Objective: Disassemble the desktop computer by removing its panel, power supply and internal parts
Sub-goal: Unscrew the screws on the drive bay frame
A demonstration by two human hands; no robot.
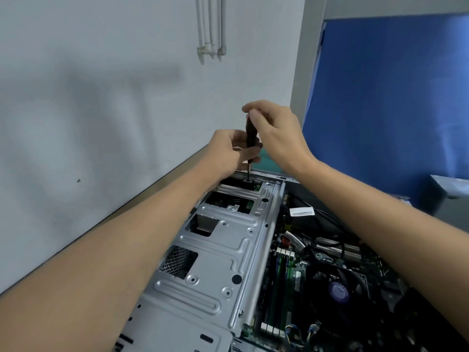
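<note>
1. The screwdriver (pixel 251 134) stands almost upright. Its long axis runs top to bottom, with the dark handle up and the thin metal shaft pointing straight down.
2. Its tip sits on a screw at the far end of the grey metal cage (pixel 223 250), close to the far rim of the computer (pixel 275 199).
3. The left hand (pixel 228 148) comes in from the left. Its fingers are curled round the lower part of the handle, just above the bare shaft.
4. The right hand (pixel 276 133) is higher and to the right of the tool. Its fingertips are bent in and pinch the very top of the handle, and the palm arches over it.
5. The two hands are stacked along the handle, nearly touching, and the screwdriver stands between them.
6. The computer lies on its side with the panel off. Its length runs away from the person, and both forearms reach out over it.
7. The metal cage covers the left half. To its right lie the circuit board (pixel 302 270), the memory sticks (pixel 279 275), a round fan (pixel 338 288), black cables (pixel 327 219) and a white label (pixel 302 212).
8. Behind is a pale wall (pixel 101 97) with white pipes (pixel 210 29), and a blue board (pixel 393 97) stands on the right.
</note>
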